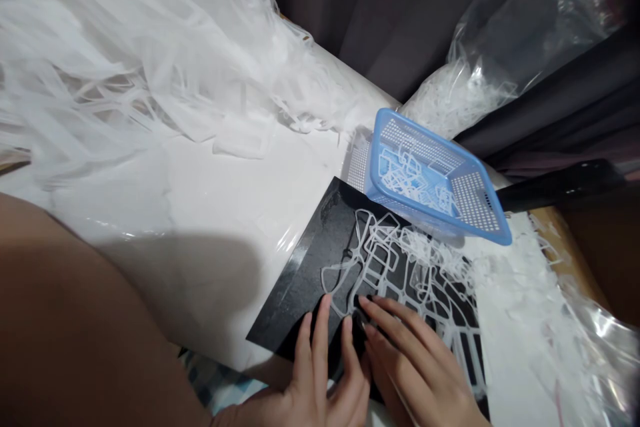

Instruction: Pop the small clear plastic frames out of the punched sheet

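Note:
A web of translucent, rubbery-looking loops point(384, 257) lies on a black sheet point(295, 300) at the lower middle. My left hand point(327, 370) reaches in from below, its fingers stretched and apart, fingertips resting at the near edge of the loops. Close beside it, my right hand point(423, 363) is bent over the same web. Its fingers are drawn together at the near strip, though its thumb is mostly hidden. Beyond the web stands a blue basket point(435, 217) with small translucent frames point(403, 177) inside.
A large heap of whitish translucent strips point(175, 33) covers the far left of the white surface point(200, 193). Behind the basket, a clear plastic bag point(505, 47) holds more pieces. Dark curtains point(390, 7) hang at the back. Crumpled clear plastic point(610, 340) lies at right.

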